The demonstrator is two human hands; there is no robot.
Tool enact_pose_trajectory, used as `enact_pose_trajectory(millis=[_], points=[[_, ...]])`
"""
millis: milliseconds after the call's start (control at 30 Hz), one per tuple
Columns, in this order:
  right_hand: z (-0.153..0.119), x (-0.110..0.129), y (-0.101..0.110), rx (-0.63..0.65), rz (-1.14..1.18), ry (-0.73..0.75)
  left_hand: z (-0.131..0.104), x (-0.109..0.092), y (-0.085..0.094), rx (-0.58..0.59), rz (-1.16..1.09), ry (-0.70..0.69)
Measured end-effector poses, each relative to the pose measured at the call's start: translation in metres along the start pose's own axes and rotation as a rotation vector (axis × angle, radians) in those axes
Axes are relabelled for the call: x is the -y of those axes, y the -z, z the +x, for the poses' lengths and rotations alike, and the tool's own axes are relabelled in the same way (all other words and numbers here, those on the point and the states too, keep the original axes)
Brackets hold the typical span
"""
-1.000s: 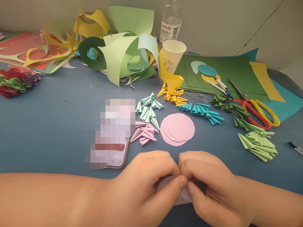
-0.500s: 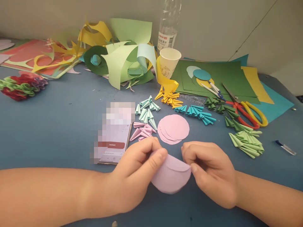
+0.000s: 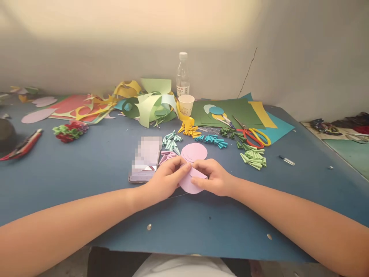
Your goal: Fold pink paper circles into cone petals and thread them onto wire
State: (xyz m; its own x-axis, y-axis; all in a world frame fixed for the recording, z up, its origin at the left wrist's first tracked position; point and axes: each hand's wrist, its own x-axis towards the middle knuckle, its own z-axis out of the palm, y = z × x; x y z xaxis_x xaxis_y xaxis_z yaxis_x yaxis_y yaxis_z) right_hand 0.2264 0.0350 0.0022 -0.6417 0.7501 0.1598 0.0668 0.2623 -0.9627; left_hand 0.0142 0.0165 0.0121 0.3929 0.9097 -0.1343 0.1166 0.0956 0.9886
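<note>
A pink paper circle (image 3: pixel 190 187) is held between my two hands above the blue table, its upper edge folded over. My left hand (image 3: pixel 170 175) pinches its upper left side between thumb and fingers. On the other side, my right hand (image 3: pixel 212 177) is closed on the folded edge, thumb in front. Just beyond lies a stack of pink paper circles (image 3: pixel 196 150). Small rolled pink paper cones (image 3: pixel 166 157) are partly hidden behind my left hand. A phone (image 3: pixel 144 177) with a blurred-out screen lies to the left.
Behind are mint cones (image 3: pixel 172 141), yellow cones (image 3: pixel 190 130), blue cones (image 3: pixel 215 140) and green cones (image 3: pixel 254 157). Scissors (image 3: pixel 256 137), a paper cup (image 3: pixel 186 104), a bottle (image 3: pixel 182 75) and green sheets (image 3: pixel 198 115) stand or lie farther back. A paper flower bunch (image 3: pixel 70 131) sits left.
The view has pulled back and shows more table. My right hand has moved from the circle's right tip inward, closer to my left hand, over the folded edge.
</note>
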Motion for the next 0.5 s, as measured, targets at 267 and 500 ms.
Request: enact_pose_trajectory(millis=[267, 500], points=[[0.0, -0.002, -0.002, -0.132, 0.059, -0.049, -0.11, -0.016, -0.002, -0.14, 0.261, -0.111], [0.006, -0.001, -0.005, -0.2, 0.049, -0.146, -0.192, 0.066, 0.027, 0.26, 0.339, -0.034]])
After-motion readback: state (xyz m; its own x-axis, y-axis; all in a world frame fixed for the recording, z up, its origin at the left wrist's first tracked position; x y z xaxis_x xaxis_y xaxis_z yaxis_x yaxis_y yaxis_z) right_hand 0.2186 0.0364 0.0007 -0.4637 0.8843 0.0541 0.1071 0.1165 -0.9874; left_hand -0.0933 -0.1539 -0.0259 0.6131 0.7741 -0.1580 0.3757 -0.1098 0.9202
